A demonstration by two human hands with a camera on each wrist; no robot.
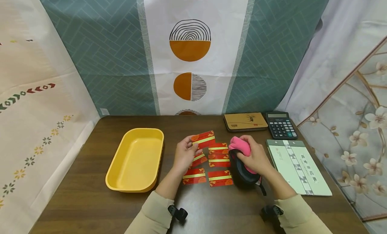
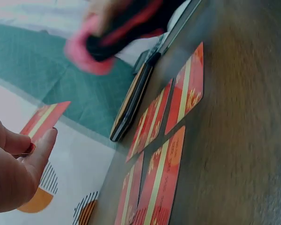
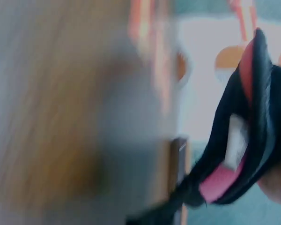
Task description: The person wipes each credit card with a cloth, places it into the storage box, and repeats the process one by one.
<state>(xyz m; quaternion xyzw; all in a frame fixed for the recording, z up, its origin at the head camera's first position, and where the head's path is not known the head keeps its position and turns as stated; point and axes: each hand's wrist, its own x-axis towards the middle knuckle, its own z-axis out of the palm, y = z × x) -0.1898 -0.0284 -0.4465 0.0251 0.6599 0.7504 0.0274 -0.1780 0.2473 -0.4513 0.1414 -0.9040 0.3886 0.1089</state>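
Observation:
My left hand pinches a red card with a gold stripe, lifted above the table in the left wrist view. Several matching red cards lie face up in two rough columns under and beside this hand. My right hand grips a soft black and pink pouch-like item with a dangling black strap, just right of the cards. In the right wrist view, the black item shows a white label and pink inside its folds; its exact kind is unclear and the view is blurred.
A yellow plastic tray stands on the left of the brown wooden table. Behind on the right are a tan notebook and a black calculator. A pale green diary lies at the right. Patterned cloths surround the table.

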